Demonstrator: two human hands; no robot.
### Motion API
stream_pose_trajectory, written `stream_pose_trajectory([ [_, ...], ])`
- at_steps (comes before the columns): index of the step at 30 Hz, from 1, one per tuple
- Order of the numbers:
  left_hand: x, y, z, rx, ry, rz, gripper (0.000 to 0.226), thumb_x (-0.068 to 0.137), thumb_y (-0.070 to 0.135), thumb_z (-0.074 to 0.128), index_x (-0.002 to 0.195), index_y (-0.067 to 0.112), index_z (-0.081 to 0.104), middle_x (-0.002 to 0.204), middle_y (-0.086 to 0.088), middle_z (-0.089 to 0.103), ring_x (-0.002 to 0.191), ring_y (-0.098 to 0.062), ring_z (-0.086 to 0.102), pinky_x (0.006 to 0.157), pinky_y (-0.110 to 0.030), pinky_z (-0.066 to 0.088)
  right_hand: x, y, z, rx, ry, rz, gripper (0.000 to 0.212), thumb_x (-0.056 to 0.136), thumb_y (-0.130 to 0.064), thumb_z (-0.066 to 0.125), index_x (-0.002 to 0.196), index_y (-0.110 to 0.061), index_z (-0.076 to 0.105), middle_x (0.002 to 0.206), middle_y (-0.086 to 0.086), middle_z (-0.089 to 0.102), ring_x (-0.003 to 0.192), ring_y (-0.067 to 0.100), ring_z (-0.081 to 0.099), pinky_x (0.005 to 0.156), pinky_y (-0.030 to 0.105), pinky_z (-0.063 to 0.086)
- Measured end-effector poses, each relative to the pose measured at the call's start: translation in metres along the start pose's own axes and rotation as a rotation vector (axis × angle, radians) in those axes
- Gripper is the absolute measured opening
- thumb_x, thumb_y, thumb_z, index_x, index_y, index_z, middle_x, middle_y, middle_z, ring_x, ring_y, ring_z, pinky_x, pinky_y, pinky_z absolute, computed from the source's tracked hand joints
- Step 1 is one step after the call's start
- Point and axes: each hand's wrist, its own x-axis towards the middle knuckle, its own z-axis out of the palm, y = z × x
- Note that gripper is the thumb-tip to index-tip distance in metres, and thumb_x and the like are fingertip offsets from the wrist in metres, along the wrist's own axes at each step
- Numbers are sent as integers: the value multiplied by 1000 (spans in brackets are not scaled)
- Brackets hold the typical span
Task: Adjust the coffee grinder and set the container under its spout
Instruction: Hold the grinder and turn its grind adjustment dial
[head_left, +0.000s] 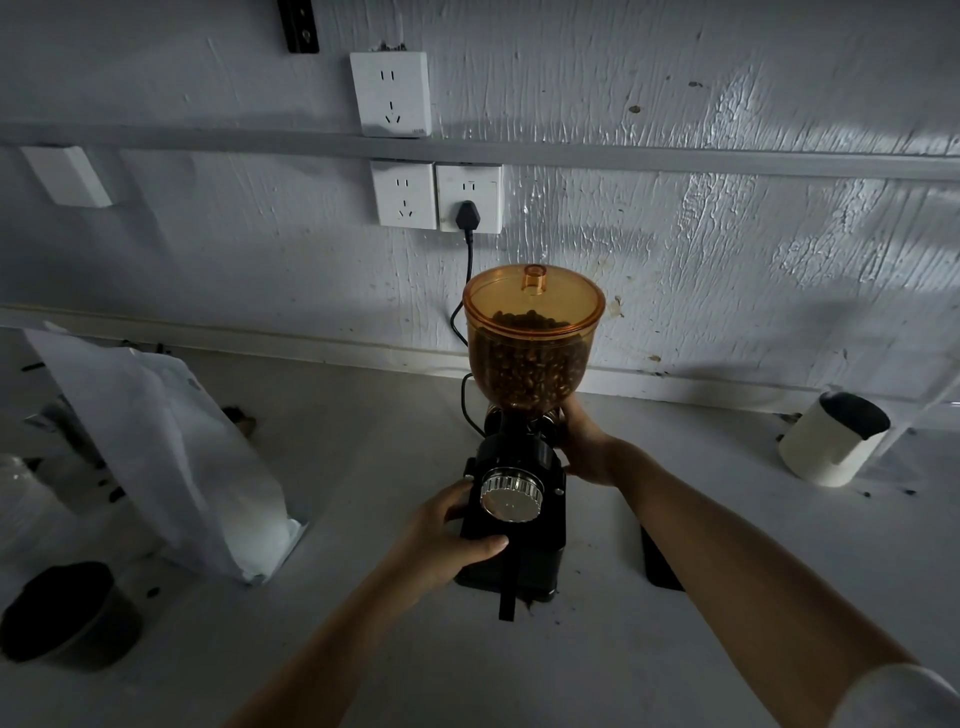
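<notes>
A black coffee grinder (524, 551) stands in the middle of the white counter, with an amber hopper (532, 343) full of beans on top and a silver dial (511, 493) on its front. My left hand (447, 540) grips the grinder's left side, thumb across the front below the dial. My right hand (584, 447) holds the right side just under the hopper. A white container (831, 441) with a dark inside stands at the right by the wall, away from the grinder. The spout is hidden from this angle.
A white bag (171, 457) leans at the left. A dark round cup (67, 618) sits at the front left. A black flat object (660, 561) lies right of the grinder. The grinder's cord (470, 260) runs up to a wall socket (467, 200).
</notes>
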Motion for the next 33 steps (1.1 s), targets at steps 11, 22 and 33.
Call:
stream_pose_trajectory([
  [11,0,2,-1,-11,-1,21,57,66,24,81,117,16,57,120,-2,66,118,-14,57,102,-42,46,-11,-8,5,-121,54,17,66,80,-77,8,116,-31,39,150,10,34,136,27,30,107,54,23],
  [22,-2,5,-1,4,3,12,57,67,26,81,118,19,57,123,3,64,119,-11,55,101,-38,46,-19,-16,14,-180,123,-104,41,97,-47,8,120,-23,33,138,16,45,118,26,46,94,40,41],
  [33,-3,6,-2,4,-17,-16,63,68,26,81,123,14,52,127,-1,62,121,-16,54,104,-44,45,-25,-19,12,-379,134,0,66,92,-56,-2,144,-19,16,152,17,31,124,40,44,92,48,43],
])
